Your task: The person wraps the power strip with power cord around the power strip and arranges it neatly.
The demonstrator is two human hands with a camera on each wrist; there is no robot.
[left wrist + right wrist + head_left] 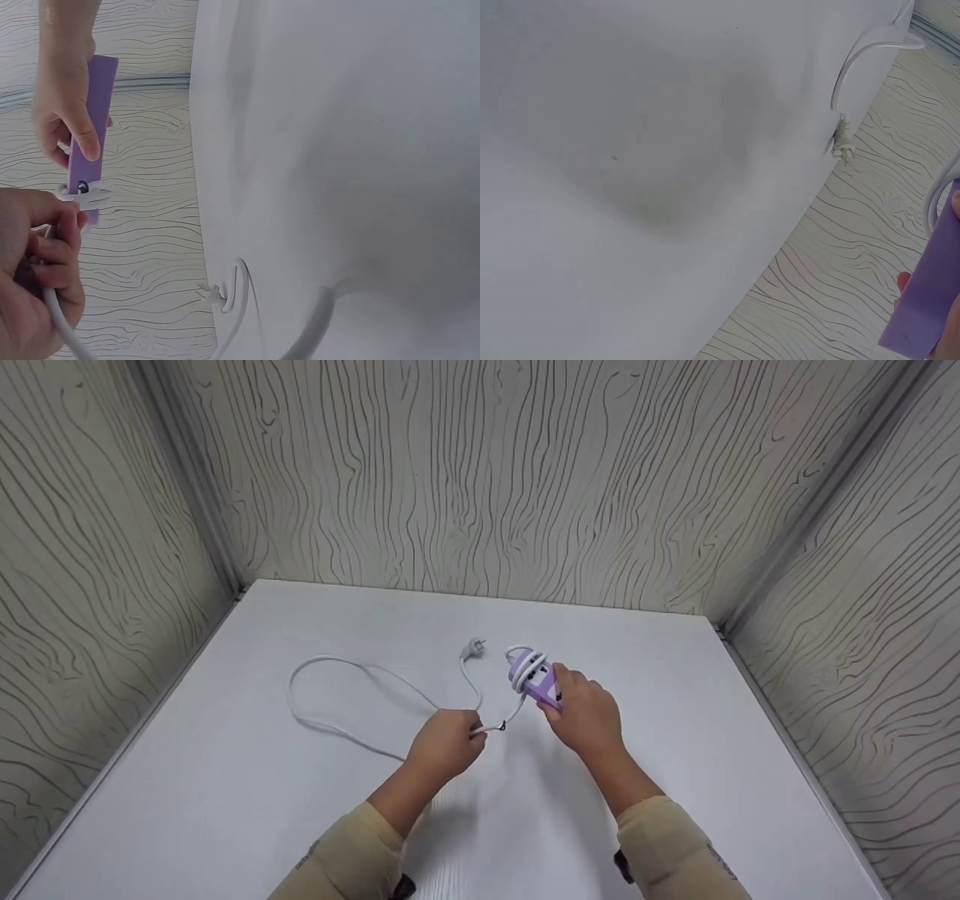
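Observation:
A purple and white power strip (550,695) is held up off the table in my right hand (592,718), thumb on one side and fingers on the other. Several turns of its white cord (529,669) wrap around the strip's far end. My left hand (448,744) grips the cord just left of the strip, with a short stretch running between the two hands. In the left wrist view, the purple strip (96,112) is seen edge-on above my curled left fingers (64,262). The cord's plug (474,648) lies on the table beyond my left hand.
A wide loop of loose cord (292,690) spreads over the white table (187,780) to the left. Wood-grain patterned panels (450,480) enclose the table at the back and both sides, with grey posts (187,472) at the corners.

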